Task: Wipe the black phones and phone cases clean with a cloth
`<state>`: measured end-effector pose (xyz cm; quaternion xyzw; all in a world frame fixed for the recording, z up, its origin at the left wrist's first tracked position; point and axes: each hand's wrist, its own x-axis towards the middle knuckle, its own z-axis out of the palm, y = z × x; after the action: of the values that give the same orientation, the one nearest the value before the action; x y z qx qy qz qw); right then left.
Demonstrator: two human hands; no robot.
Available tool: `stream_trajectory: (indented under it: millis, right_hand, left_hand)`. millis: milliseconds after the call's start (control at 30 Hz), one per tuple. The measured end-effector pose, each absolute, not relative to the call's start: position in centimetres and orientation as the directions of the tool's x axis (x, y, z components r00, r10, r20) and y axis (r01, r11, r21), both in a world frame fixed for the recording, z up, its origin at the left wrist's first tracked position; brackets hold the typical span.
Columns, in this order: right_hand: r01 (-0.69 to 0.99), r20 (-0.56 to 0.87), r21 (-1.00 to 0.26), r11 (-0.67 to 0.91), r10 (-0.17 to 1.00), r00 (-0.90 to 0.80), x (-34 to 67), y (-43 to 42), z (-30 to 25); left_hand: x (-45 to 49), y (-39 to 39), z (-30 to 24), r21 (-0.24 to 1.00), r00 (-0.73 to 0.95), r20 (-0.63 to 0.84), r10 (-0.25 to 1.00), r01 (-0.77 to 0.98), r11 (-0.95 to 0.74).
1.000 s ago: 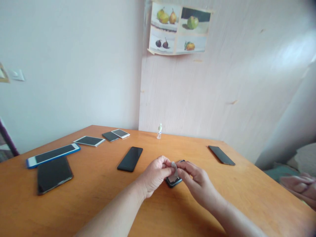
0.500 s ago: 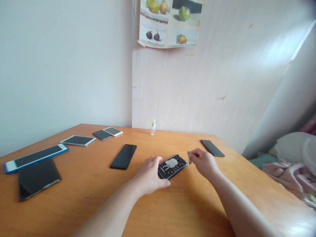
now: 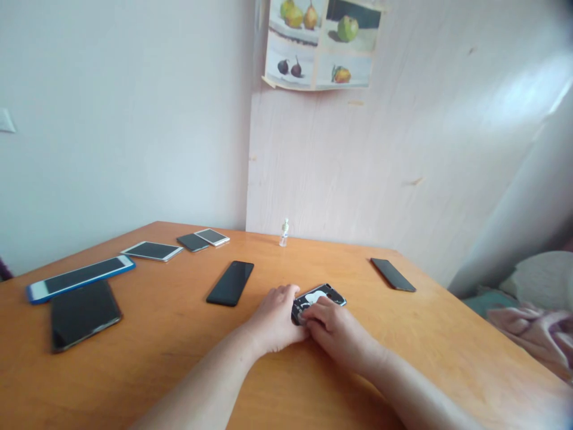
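A dark phone with a white figure on its back [image 3: 315,296] lies on the wooden table in front of me. Around its near left end curls my left hand [image 3: 276,319], thumb and fingers gripping its edges. My right hand [image 3: 336,328] is over the phone's lower part, fingers pinched together and pressed down near my left thumb. A bit of small grey cloth [image 3: 301,319] shows at those fingertips; the rest of it is hidden. To the left of my left hand lies a black phone [image 3: 230,283].
A small clear spray bottle [image 3: 284,234] stands at the back of the wooden table [image 3: 179,370]. Another dark phone [image 3: 393,275] lies at the right. Along the left are a blue-edged phone [image 3: 83,277], a dark tablet [image 3: 85,313], a white tablet [image 3: 152,251] and smaller devices [image 3: 212,237].
My right hand has moved left and down from beside the phone onto its back, carrying the grey cloth. My left hand keeps its place on the phone. The view has shifted slightly left.
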<state>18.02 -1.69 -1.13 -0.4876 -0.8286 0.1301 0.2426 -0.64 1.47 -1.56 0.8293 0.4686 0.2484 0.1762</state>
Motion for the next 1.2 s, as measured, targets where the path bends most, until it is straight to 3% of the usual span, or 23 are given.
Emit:
stream_trajectory:
  millis: [133,200,267,400,467,533,700,767,967,1033,1200]
  right_hand:
    - [0.912,0.236,-0.372,0.173,0.968,-0.087,21.9,0.7,-1.3]
    - [0.938,0.234,-0.335,0.085,0.972,-0.005,23.0,1.3,-1.3]
    - [0.928,0.247,-0.341,0.149,0.967,-0.064,22.3,0.8,-1.0]
    - [0.767,0.288,-0.421,0.484,0.873,-0.394,18.1,-2.1,-0.4]
    - [0.725,0.291,-0.411,0.553,0.833,-0.470,17.2,-2.6,-0.4]
    - [0.789,0.282,-0.352,0.504,0.861,-0.424,18.0,-1.7,-0.6]
    - [0.971,0.218,-0.178,0.161,0.968,-0.121,22.7,1.8,-1.5]
    - [0.976,0.222,-0.145,0.164,0.966,-0.130,22.7,1.7,-1.4]
    - [0.820,0.216,-0.215,0.531,0.845,-0.490,18.2,-1.6,-0.4]
    - [0.843,0.178,-0.201,0.499,0.865,-0.470,18.3,-1.3,-0.6]
    - [0.964,0.071,-0.160,0.213,0.976,-0.204,21.5,1.4,-1.9]
  left_hand:
    - [-0.7,1.5,-1.5,0.535,0.441,0.225,0.869,0.689,-0.489]
    - [-0.7,1.6,-1.6,0.535,0.443,0.223,0.868,0.689,-0.489]
    - [-0.7,1.7,-1.8,0.531,0.442,0.233,0.867,0.689,-0.494]
    - [-0.7,1.7,-1.9,0.529,0.444,0.257,0.858,0.678,-0.509]
    - [-0.7,1.6,-1.8,0.530,0.443,0.258,0.859,0.678,-0.509]
    - [-0.7,1.5,-1.6,0.529,0.440,0.255,0.861,0.682,-0.505]
    - [-0.6,1.4,-1.4,0.534,0.446,0.230,0.865,0.685,-0.495]
    - [-0.6,1.4,-1.5,0.533,0.445,0.235,0.864,0.684,-0.498]
    - [-0.6,1.5,-1.7,0.527,0.441,0.261,0.859,0.680,-0.509]
    - [-0.6,1.5,-1.6,0.528,0.445,0.261,0.857,0.677,-0.512]
    - [-0.5,1.4,-1.5,0.540,0.445,0.236,0.864,0.679,-0.497]
